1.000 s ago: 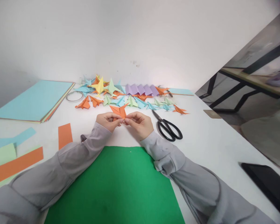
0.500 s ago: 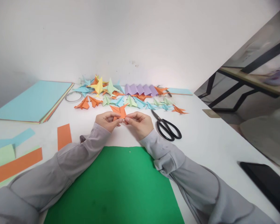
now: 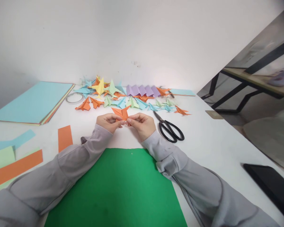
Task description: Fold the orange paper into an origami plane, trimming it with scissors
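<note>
A small orange folded paper piece (image 3: 122, 112) with two pointed tips is held up between both hands, above the table just beyond the green sheet (image 3: 118, 186). My left hand (image 3: 109, 121) pinches its left lower edge between thumb and fingers. On the other side, my right hand (image 3: 142, 124) grips the lower right corner the same way. The thumbs almost meet at the bottom of the paper. Part of its lower edge is hidden by the fingers. Black-handled scissors (image 3: 171, 130) lie just right of my right hand.
Several folded paper shapes, a yellow one (image 3: 100, 88) among them, line the wall beside a purple pleated strip (image 3: 143, 91). Blue sheets (image 3: 35, 101) are stacked at left, near a wire coil (image 3: 74, 98). Orange strips (image 3: 65, 138) lie nearer. A black tablet-like device (image 3: 269, 184) is at right.
Both hands stay in nearly the same place, still pinching the orange folded paper. Its tips have shifted very slightly; nothing else has visibly moved.
</note>
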A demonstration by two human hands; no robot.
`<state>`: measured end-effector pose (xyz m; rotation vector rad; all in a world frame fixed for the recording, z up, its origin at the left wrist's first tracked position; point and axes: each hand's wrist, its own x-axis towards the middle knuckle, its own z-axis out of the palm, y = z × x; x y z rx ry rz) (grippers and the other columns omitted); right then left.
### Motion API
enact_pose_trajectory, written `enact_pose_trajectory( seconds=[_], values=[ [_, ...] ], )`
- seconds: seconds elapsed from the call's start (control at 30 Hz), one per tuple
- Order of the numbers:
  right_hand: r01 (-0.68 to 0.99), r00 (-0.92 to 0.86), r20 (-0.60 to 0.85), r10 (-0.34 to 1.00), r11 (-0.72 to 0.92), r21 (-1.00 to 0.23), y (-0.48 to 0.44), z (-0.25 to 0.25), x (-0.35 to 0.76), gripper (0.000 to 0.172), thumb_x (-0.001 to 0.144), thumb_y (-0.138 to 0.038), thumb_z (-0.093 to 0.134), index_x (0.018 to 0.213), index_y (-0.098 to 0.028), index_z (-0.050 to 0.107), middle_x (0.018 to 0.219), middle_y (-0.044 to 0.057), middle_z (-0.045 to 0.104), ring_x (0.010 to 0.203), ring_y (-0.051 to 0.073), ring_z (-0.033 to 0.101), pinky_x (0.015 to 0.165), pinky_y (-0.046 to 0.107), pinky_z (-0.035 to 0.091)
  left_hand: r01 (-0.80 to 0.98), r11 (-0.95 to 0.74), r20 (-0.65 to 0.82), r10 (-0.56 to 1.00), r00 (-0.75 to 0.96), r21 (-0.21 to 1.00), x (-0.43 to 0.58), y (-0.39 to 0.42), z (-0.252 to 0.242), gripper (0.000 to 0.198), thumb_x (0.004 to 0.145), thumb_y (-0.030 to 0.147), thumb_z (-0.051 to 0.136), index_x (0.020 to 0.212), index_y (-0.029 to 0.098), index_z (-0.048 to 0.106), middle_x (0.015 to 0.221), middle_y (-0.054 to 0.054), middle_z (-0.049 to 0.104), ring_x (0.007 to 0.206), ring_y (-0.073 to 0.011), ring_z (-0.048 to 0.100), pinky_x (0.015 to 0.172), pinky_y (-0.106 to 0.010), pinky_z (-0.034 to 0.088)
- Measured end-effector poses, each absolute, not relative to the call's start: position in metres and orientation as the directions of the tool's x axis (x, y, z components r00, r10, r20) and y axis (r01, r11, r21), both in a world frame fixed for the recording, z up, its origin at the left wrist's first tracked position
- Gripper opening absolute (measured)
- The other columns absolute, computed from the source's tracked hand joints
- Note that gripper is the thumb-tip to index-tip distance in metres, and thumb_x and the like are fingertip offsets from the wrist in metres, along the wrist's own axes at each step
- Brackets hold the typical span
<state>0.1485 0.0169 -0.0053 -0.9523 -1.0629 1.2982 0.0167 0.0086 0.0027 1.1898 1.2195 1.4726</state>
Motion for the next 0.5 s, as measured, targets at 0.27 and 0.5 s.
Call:
enact_pose_trajectory(
  seconds=[0.27,0.5],
  values=[
    [-0.263,-0.010,0.052,0.999,0.048,-0.964,0.0174,-0.0051,0.1480,0.030,0.045,-0.030,0.082,0.059,-0.016,0.060,0.051,0.000,0.065,0.049,0.011,0.060,0.054,0.025,0.049,-0.074,-0.138,0.123,0.977,-0.174,0.988,0.0173,0.0088,0.0020,0.018,0.051,0.018,0.075,0.058,0.013,0.059,0.050,0.000,0.064,0.043,-0.0104,0.059,0.044,-0.022,0.051],
    [-0.257,-0.026,0.070,0.997,0.061,-0.965,0.0172,-0.0056,0.1480,0.028,0.049,-0.029,0.081,0.060,-0.016,0.058,0.051,-0.001,0.065,0.049,0.012,0.060,0.055,0.027,0.050,-0.074,-0.119,0.105,0.981,-0.163,0.990,0.0171,0.0079,0.0046,0.019,0.051,0.018,0.074,0.057,0.013,0.057,0.049,0.000,0.063,0.043,-0.0096,0.058,0.043,-0.021,0.050]
  ],
)
